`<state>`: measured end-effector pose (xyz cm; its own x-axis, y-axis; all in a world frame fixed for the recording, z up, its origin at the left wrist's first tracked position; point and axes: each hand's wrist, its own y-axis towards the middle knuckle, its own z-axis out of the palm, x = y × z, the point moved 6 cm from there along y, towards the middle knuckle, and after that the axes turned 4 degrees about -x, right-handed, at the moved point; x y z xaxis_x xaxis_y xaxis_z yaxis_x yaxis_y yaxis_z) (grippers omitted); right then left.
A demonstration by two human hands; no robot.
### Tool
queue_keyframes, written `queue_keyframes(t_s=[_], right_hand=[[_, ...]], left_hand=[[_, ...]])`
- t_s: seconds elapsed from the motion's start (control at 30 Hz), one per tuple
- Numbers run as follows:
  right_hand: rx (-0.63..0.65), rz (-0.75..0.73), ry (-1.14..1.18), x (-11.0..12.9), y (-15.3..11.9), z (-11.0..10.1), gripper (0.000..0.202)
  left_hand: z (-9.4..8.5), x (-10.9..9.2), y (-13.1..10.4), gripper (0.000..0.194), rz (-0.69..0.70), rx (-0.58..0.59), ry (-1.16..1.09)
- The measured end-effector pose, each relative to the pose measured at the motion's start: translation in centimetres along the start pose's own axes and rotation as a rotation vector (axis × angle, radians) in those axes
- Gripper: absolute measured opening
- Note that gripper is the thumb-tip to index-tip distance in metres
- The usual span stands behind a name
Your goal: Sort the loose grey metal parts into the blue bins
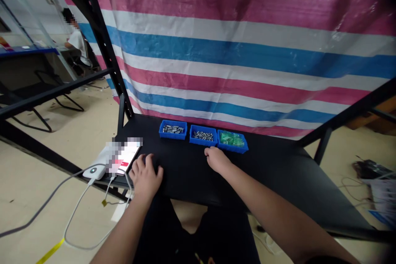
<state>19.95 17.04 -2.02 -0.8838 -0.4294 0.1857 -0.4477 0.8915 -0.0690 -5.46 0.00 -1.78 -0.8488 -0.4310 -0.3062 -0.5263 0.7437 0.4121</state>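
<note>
Three blue bins stand in a row at the back of the black table. The left bin [173, 135] holds grey metal cylinders, the middle bin [202, 142] small metal pieces, the right bin [232, 147] green items. My right hand [216, 159] is just in front of the middle and right bins, its fingers curled together; what they hold, if anything, is hidden. My left hand [146, 175] rests on the table's left part with its fingers spread and nothing in it, beside a lit phone [128, 156].
A white device [94, 171] with cables lies at the table's left edge [123, 179]. Black frame posts [107, 45] rise at the left, and a striped sheet [216, 66] hangs behind. A person [78, 41] sits in the left background.
</note>
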Motion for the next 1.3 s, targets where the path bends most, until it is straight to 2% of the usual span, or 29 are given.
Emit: queue_keyframes(t_s=[0.1, 0.2, 0.3, 0.4, 0.53, 0.57, 0.67, 0.77, 0.83, 0.9, 0.97, 1.03, 1.1, 1.2, 1.3], right_hand=[[-0.012, -0.027, 0.037, -0.4, 0.0, -0.3, 0.016], [-0.107, -0.02, 0.083, -1.4, -0.1, -1.2, 0.018], [-0.197, -0.003, 0.124, -2.7, -0.3, -1.6, 0.03], [-0.19, -0.062, 0.162, -2.8, -0.3, -1.0, 0.037], [-0.186, -0.114, 0.221, -1.7, -0.3, -0.3, 0.03], [-0.19, -0.109, 0.228, -1.4, -0.3, -0.3, 0.026], [-0.197, -0.078, 0.241, -0.8, -0.7, 0.0, 0.018], [-0.205, -0.054, 0.273, -0.8, -1.5, 0.3, 0.015], [-0.205, -0.06, 0.313, -0.9, -2.0, 0.4, 0.013], [-0.176, -0.094, 0.368, -0.9, -2.0, 0.4, 0.013], [-0.177, -0.143, 0.432, -0.8, -1.5, -0.3, 0.013], [-0.271, -0.155, 0.505, -0.7, -0.5, -1.8, 0.013], [-0.405, -0.098, 0.539, -0.8, 0.5, -3.6, 0.024], [-0.459, 0.002, 0.446, -0.4, 1.6, -5.0, 0.041], [-0.38, 0.061, 0.273, 0.3, 2.0, -4.8, 0.042]], left_hand=[[1.1, 1.2, -0.1, 0.035, 0.066, 0.059, 0.03], [1.8, 1.6, -0.6, 0.03, 0.204, 0.074, -0.07], [1.9, 1.6, -1.1, 0.029, 0.291, 0.108, -0.184], [1.4, 0.9, -0.7, 0.028, 0.298, 0.209, -0.191], [1.4, -2.3, 1.7, 0.022, 0.347, 0.544, -0.01], [1.3, -3.6, 2.8, 0.02, 0.38, 0.584, 0.028], [0.9, -7.9, 7.6, 0.017, 0.425, 0.536, 0.038], [0.5, -11.2, 11.8, 0.039, 0.439, 0.387, 0.01], [0.4, -12.1, 13.1, 0.05, 0.435, 0.316, 0.003], [0.6, -11.7, 12.9, 0.051, 0.392, 0.317, 0.014], [0.9, -10.6, 11.8, 0.047, 0.334, 0.348, 0.039], [1.1, -9.4, 10.4, 0.042, 0.309, 0.35, 0.054], [1.3, -8.4, 9.1, 0.037, 0.313, 0.345, 0.048], [1.8, -7.2, 7.8, 0.033, 0.327, 0.349, 0.022], [2.3, -6.4, 7.8, 0.038, 0.32, 0.344, 0.009]])
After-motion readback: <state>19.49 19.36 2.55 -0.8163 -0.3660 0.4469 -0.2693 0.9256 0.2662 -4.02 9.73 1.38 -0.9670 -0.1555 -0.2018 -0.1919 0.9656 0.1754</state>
